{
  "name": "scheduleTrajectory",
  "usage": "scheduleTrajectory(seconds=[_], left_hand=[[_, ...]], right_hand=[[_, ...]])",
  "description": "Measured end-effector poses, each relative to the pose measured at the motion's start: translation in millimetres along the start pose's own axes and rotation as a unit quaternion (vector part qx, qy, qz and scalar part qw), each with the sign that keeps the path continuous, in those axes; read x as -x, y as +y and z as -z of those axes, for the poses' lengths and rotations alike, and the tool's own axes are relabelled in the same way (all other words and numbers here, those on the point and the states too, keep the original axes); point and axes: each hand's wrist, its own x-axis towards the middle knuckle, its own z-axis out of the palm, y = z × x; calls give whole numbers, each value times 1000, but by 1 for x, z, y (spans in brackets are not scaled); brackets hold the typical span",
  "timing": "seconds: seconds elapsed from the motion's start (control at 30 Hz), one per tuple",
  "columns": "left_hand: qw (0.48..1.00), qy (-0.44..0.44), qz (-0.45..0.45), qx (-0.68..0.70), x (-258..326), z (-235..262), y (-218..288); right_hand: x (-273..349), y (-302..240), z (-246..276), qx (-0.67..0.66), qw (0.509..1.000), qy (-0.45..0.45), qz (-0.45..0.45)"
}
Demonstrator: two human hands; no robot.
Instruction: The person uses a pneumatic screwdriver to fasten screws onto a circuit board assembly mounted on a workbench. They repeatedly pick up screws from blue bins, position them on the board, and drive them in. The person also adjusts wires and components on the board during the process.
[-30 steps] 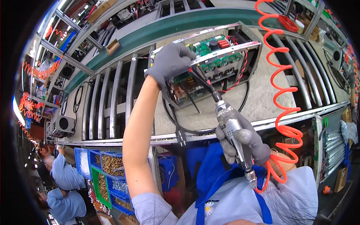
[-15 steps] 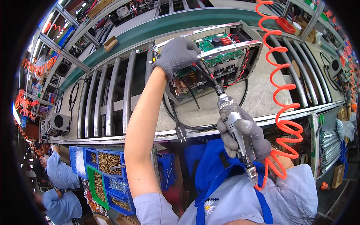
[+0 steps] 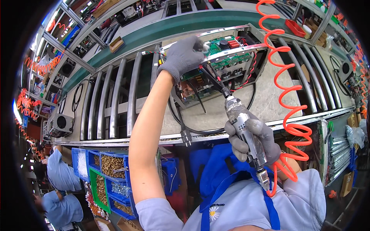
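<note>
- Steel roller rails [image 3: 115, 104] of an assembly line fill my view, with a green belt [image 3: 154, 29] beyond.
- On them sits the metal chassis with green circuit boards [image 3: 227, 63].
- My left hand [image 3: 184, 56], gloved, has its fingers curled over the chassis's upper edge, steadying it.
- My right hand [image 3: 252, 140] is wrapped around a pneumatic screwdriver [image 3: 243, 123], bit at the board; fastening looks unfinished, though I cannot tell which screws are in.
- An orange coiled hose [image 3: 291, 96] trails beside; bins of screws [image 3: 111, 165] sit below.

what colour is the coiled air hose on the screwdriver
Bright orange coiled air hose, clearest in the head view.
</note>
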Motion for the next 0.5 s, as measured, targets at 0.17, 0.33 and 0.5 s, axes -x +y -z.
scheduleTrajectory(seconds=[0.17,0.33,0.5], left_hand=[[954,269,-119,-54,13,-3,-3],[911,376,-164,33,86,-21,39],[961,143,31,233,226,-85,68]], right_hand=[[2,-3,-2,47,999,0,-8],[10,-21,6,112,993,13,-17],[15,-36,15,245,969,-17,-23]])
